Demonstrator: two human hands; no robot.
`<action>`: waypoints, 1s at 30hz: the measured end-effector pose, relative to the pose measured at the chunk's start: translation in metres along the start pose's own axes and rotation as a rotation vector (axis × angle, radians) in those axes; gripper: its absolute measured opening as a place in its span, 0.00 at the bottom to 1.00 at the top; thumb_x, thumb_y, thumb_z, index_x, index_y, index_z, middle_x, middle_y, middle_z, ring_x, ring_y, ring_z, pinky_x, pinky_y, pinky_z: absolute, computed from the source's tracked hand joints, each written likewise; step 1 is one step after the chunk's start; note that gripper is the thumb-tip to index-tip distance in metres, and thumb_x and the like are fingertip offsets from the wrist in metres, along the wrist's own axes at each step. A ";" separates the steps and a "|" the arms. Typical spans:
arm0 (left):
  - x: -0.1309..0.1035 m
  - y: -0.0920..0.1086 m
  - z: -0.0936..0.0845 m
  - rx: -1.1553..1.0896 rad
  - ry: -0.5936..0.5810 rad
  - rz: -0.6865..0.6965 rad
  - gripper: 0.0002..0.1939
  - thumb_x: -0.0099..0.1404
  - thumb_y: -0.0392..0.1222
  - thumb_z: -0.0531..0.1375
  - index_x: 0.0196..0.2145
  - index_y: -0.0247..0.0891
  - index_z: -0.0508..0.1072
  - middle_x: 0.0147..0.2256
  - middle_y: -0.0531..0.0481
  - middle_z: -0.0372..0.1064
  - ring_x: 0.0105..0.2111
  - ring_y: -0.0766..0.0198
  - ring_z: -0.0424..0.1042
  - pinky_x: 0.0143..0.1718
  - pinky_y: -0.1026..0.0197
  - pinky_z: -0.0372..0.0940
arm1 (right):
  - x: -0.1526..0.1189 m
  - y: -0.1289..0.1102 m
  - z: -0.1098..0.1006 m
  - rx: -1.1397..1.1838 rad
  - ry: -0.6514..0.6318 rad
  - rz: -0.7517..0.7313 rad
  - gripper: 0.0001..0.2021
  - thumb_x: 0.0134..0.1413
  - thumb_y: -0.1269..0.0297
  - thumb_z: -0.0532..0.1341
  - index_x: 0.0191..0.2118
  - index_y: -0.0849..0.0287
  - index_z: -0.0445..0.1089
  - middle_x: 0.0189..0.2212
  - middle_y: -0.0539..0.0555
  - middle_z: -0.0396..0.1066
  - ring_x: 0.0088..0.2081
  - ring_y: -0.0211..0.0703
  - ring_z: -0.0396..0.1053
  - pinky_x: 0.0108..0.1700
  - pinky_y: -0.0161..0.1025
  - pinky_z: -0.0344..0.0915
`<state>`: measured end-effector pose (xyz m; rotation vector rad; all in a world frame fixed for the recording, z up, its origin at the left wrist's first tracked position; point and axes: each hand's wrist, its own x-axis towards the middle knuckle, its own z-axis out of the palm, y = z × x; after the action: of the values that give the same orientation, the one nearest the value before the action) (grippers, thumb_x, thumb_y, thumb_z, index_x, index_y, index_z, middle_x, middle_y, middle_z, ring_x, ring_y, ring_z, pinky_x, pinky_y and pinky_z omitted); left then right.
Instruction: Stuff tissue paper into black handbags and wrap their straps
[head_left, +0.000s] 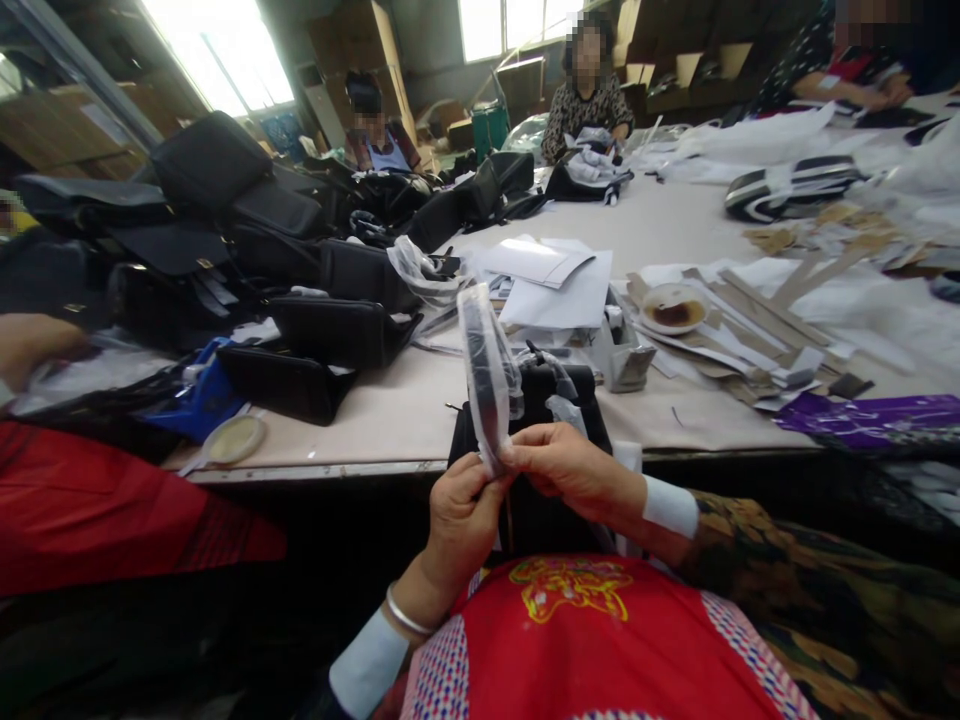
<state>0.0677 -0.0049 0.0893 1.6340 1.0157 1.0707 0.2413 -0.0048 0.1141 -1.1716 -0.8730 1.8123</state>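
Note:
Both hands meet at the lower end of a dark strap in a translucent plastic sleeve [486, 365], which stands up above them in a loop. My left hand [463, 515] is closed, with thumb and fingers wrapped round the sleeve's bottom end. From the other side, my right hand [566, 465] pinches the same end between thumb and fingers. Behind and under the hands, a black bag [555, 385] rests at the table edge, partly hidden by them. More clear plastic wrapping [566, 412] lies on that bag.
Black bags [330, 330] are heaped on the left. White sheets [551, 270] lie ahead on the table [405, 420]. A grey box [628, 360], a bowl of brown liquid [675, 308] and cardboard strips [765, 320] are to the right. Co-workers sit across the table; another person's arm [37, 345] reaches in at left.

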 end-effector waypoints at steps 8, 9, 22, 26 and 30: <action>-0.001 -0.006 0.003 -0.028 -0.009 -0.042 0.07 0.65 0.43 0.65 0.34 0.41 0.83 0.35 0.45 0.75 0.39 0.57 0.73 0.43 0.59 0.68 | 0.005 0.006 0.010 -0.104 0.185 -0.162 0.18 0.37 0.54 0.74 0.21 0.62 0.69 0.19 0.45 0.63 0.24 0.33 0.56 0.28 0.34 0.54; -0.001 -0.007 0.001 -0.067 -0.039 -0.091 0.07 0.64 0.44 0.65 0.33 0.40 0.83 0.33 0.46 0.74 0.36 0.58 0.72 0.39 0.60 0.67 | 0.005 0.007 0.010 -0.104 0.184 -0.168 0.18 0.39 0.54 0.73 0.21 0.61 0.68 0.18 0.45 0.62 0.24 0.33 0.56 0.28 0.34 0.53; 0.011 -0.006 -0.003 -0.742 0.022 -0.591 0.18 0.52 0.48 0.74 0.27 0.34 0.73 0.18 0.62 0.52 0.16 0.77 0.46 0.17 0.71 0.46 | 0.002 0.017 -0.006 -0.948 0.048 -0.776 0.13 0.61 0.65 0.59 0.25 0.61 0.70 0.25 0.52 0.68 0.28 0.39 0.62 0.32 0.37 0.59; 0.003 -0.001 -0.005 -0.246 -0.001 -0.274 0.09 0.60 0.45 0.70 0.29 0.36 0.80 0.26 0.52 0.68 0.26 0.68 0.65 0.29 0.65 0.62 | 0.002 0.007 -0.005 -0.391 -0.100 -0.310 0.16 0.53 0.52 0.68 0.33 0.62 0.77 0.30 0.53 0.74 0.33 0.42 0.69 0.38 0.38 0.66; -0.004 -0.003 -0.001 0.013 0.031 -0.025 0.07 0.65 0.42 0.66 0.29 0.39 0.82 0.30 0.50 0.72 0.31 0.64 0.69 0.35 0.63 0.65 | 0.003 0.008 0.008 -0.023 0.048 -0.110 0.19 0.38 0.52 0.75 0.30 0.64 0.78 0.26 0.51 0.73 0.30 0.38 0.68 0.36 0.37 0.65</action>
<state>0.0653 -0.0079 0.0855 1.6154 1.0627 1.0771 0.2315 -0.0069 0.1092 -1.1540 -0.9147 1.6833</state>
